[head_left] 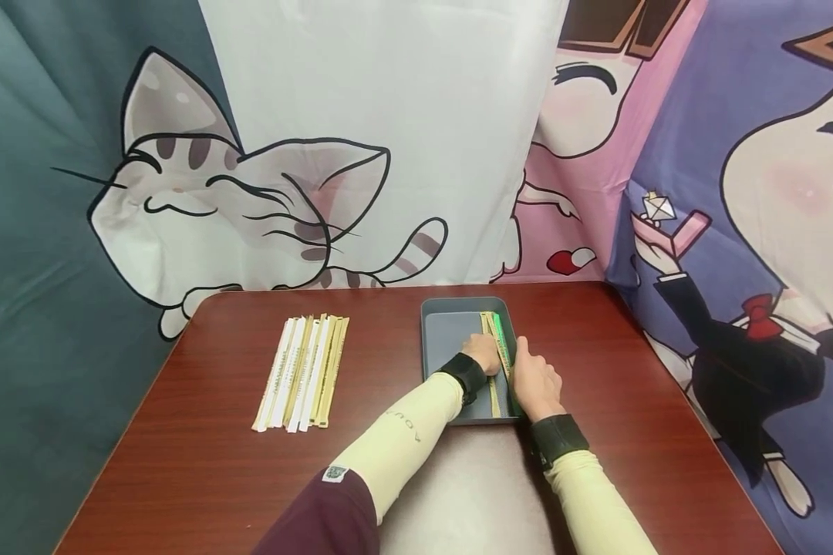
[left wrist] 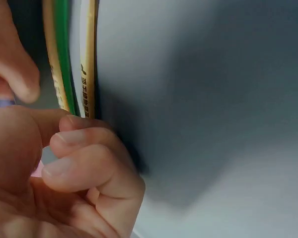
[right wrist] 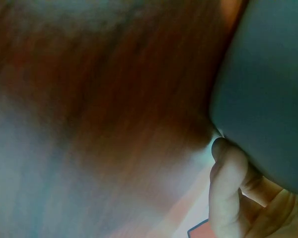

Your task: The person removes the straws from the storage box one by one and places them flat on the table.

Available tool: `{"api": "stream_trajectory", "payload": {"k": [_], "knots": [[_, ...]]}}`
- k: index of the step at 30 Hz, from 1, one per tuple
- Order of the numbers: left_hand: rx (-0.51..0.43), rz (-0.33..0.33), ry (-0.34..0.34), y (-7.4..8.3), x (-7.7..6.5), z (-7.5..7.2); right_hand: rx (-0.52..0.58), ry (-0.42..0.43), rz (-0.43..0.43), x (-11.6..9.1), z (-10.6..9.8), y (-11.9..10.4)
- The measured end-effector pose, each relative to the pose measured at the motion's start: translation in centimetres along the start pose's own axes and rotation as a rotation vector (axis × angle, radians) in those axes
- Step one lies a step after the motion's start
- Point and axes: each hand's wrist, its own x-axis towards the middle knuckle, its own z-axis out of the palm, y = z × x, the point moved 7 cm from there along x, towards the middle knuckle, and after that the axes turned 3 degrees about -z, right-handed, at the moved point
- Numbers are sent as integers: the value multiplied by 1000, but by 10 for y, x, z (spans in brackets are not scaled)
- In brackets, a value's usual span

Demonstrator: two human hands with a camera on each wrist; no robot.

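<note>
In the head view, my left hand (head_left: 483, 354) reaches down inside a grey tray (head_left: 439, 304) over long, thin wrapped chopsticks (head_left: 494, 397). The left wrist view has its thumb and curled fingers pinching at the strips, where a tan printed wrapper (left wrist: 88, 59) and a green one (left wrist: 63, 44) run up from the fingertips. Part of the hold is hidden behind the fingers. My right hand (head_left: 537, 381) grips the tray's right wall, thumb uppermost at the rim; the right wrist view has its fingers (right wrist: 227, 183) curled against the outer side.
Left of the tray, a row of several white and tan wrapped chopsticks (head_left: 301, 374) lies side by side on the brown table (head_left: 201, 432). Cartoon-printed cloth (head_left: 416, 116) hangs behind the table's far edge. A pale surface (head_left: 468, 493) lies in front of the tray.
</note>
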Motion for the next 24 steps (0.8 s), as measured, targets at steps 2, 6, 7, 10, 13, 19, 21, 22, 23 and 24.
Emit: {"api": "stream_trajectory", "payload": {"k": [2,6,7,10,13,19,21,22,23,24], "knots": [[4,-11,21,-10,-2,-8,0,-11,14,0,0,-1],[-42,-12,16,-28,-8,-25,7,-31,20,-2,0,-1],[-61,-8,4,-32,-10,-29,10,-38,19,-2,0,-1],[-102,5,8,-44,-13,-41,20,-46,4,-4,1,-2],[-113,26,43,-52,-16,-53,26,-46,-5,-5,1,-2],[-131,10,63,-67,-18,-71,17,-33,-1,-8,1,-1],[-135,-8,74,-73,-18,-78,15,-31,-3,-7,1,-1],[-132,-17,85,-77,-18,-82,17,-30,-4,-7,1,-1],[-136,-25,99,-80,-19,-87,18,-30,-4,-7,1,-1],[-143,-30,109,-83,-20,-91,16,-27,-5,-7,1,-2]]}}
